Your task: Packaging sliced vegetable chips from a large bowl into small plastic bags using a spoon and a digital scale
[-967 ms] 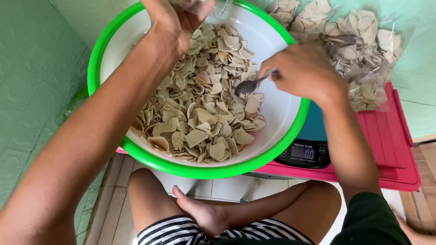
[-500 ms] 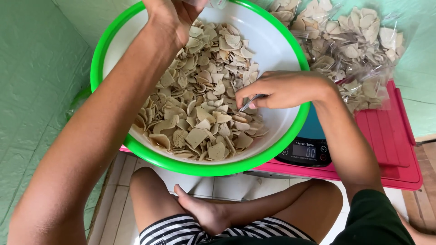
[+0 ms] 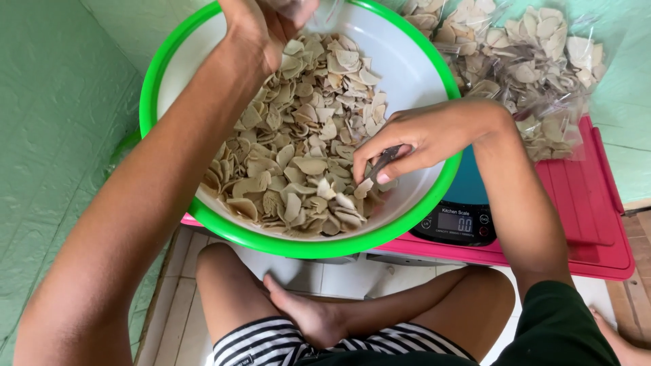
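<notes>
Scooping goes on in the green-rimmed bowl (image 3: 152,108); the right hand (image 3: 424,135) is closed around a metal spoon (image 3: 381,163), its tip down among the pale dried chips (image 3: 298,169); the left hand (image 3: 261,27) pinches a clear plastic bag (image 3: 325,15) at the far rim; several filled bags (image 3: 536,74) lie beyond, by the digital scale (image 3: 456,222); most chips remain unbagged, I judge.

Pale, curled dry chips (image 3: 305,163) heaped in green-rimmed white basin (image 3: 407,74)
</notes>
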